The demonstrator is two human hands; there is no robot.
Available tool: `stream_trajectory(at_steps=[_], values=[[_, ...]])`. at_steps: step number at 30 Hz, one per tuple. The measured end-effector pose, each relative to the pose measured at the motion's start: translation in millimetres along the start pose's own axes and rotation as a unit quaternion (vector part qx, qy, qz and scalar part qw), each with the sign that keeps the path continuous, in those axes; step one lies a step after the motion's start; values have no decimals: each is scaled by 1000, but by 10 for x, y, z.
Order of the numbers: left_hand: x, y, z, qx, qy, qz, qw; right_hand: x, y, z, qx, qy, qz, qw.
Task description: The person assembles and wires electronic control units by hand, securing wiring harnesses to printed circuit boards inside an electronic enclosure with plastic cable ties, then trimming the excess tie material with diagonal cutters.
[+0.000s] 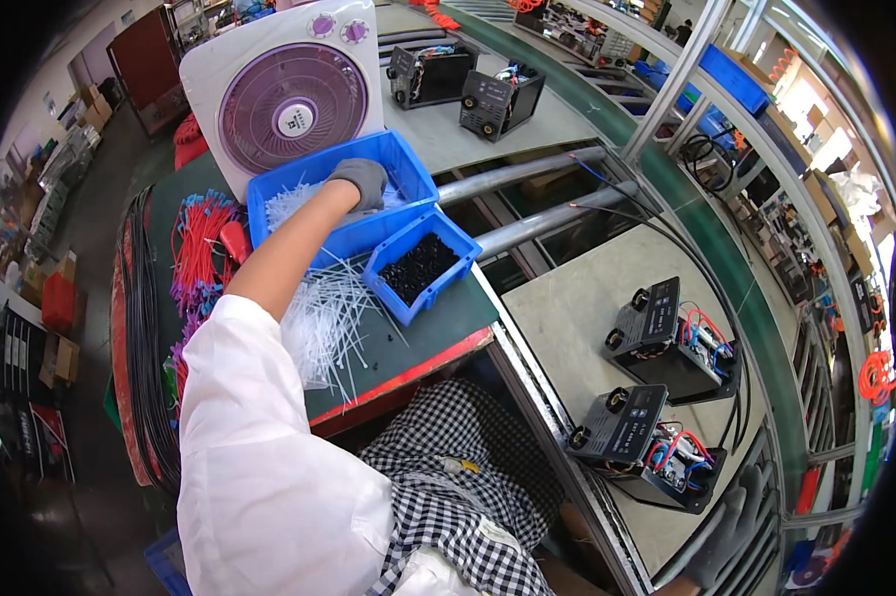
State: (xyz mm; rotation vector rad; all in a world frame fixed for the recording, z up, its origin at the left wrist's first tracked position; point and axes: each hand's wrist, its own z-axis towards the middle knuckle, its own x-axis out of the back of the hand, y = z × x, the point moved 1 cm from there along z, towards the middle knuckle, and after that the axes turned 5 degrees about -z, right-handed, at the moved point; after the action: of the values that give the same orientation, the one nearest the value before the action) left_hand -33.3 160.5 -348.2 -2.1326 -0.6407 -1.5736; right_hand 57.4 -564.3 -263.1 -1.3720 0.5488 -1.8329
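Note:
My left hand (361,183), in a grey glove, reaches into a blue bin (383,149) of thin whitish plastic pieces (287,207). Its fingers are bent down and partly hidden, so what they hold cannot be made out. At the lower right, my right hand (721,541), also gloved in grey, has its fingers stretched out beside the rollers. Closest to it is an uncased black electrical unit (621,427) with red and blue wires showing. A similar unit (661,328) stands just beyond. Both rest on a pale board (567,298).
A smaller blue bin (433,288) holds black bits. White cable ties (324,323) and red wires (205,248) lie on the green-topped table (448,323). Behind stands a box fan (294,109). Two more black units (502,99) sit farther up the line. Black cables (701,258) cross metal rollers (527,228).

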Motion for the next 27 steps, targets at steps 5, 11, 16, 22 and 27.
stream_trajectory(at_steps=[5, 11, 16, 22, 27], values=[[115, -240, -167, -36, 103, -53, 993, 31, -304, 7, -33, -2, 46, 998], [78, -520, -330, -91, 209, -332, 915, -142, -525, -17, 40, 4, -45, 998], [25, -672, -363, -172, 296, -556, 757, -243, -505, -43, 80, -33, -48, 995], [97, -782, -516, -67, 250, -482, 837, -315, -650, -186, 66, -54, -19, 996], [128, -812, -617, -35, 263, -245, 932, -288, -624, -236, 77, -60, -16, 995]])
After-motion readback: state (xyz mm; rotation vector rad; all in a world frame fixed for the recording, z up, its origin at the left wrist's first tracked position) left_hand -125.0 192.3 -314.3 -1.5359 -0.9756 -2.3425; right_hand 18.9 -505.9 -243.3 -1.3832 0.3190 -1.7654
